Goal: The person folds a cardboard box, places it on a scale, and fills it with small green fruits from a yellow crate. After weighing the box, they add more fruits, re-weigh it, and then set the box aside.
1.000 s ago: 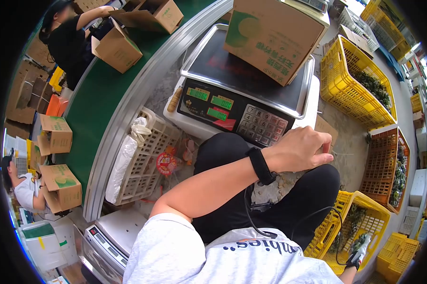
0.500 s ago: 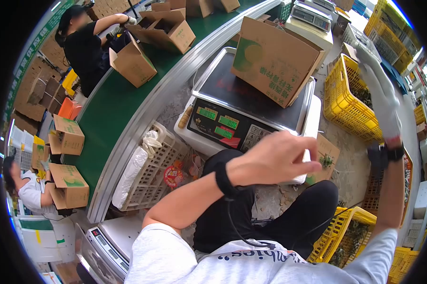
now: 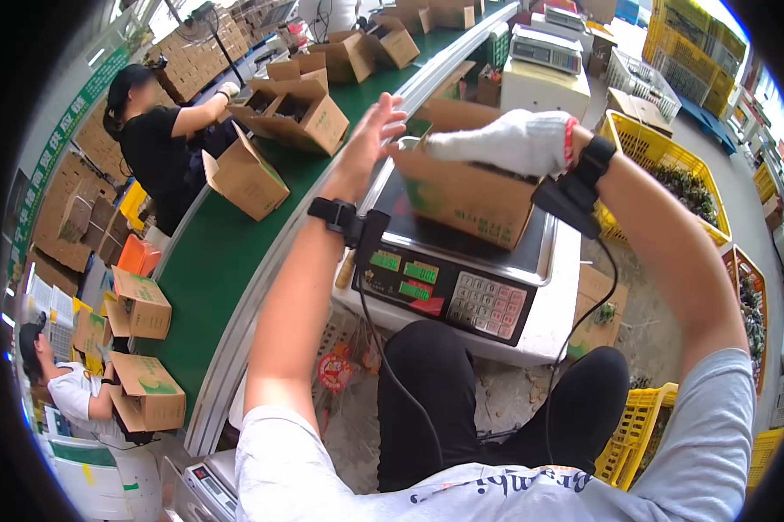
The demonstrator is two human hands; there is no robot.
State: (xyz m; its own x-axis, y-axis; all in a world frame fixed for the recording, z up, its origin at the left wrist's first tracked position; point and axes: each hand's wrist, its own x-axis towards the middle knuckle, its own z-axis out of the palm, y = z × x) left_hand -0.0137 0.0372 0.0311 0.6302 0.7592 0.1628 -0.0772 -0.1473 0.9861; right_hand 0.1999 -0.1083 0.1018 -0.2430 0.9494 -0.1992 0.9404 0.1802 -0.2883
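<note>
A cardboard box [image 3: 461, 204] with green print stands on the black platform of a digital scale [image 3: 444, 300]. My left hand [image 3: 366, 139], bare, is raised beside the box's left edge with its fingers apart and nothing in them. My right hand [image 3: 505, 143], in a white glove, reaches across the top of the box; its fingertips are by the upper left rim, and I cannot make out whether they grip anything. The scale's green displays are lit.
A green conveyor [image 3: 209, 278] with open boxes curves along the left. Two people [image 3: 153, 143] work beyond it. Yellow crates [image 3: 713, 222] of dark produce stand at the right. More scales [image 3: 544, 52] are behind.
My gloved right hand has moved from the right side to over the box. My left hand has gone from above the keypad to the box's left side. The view has shifted.
</note>
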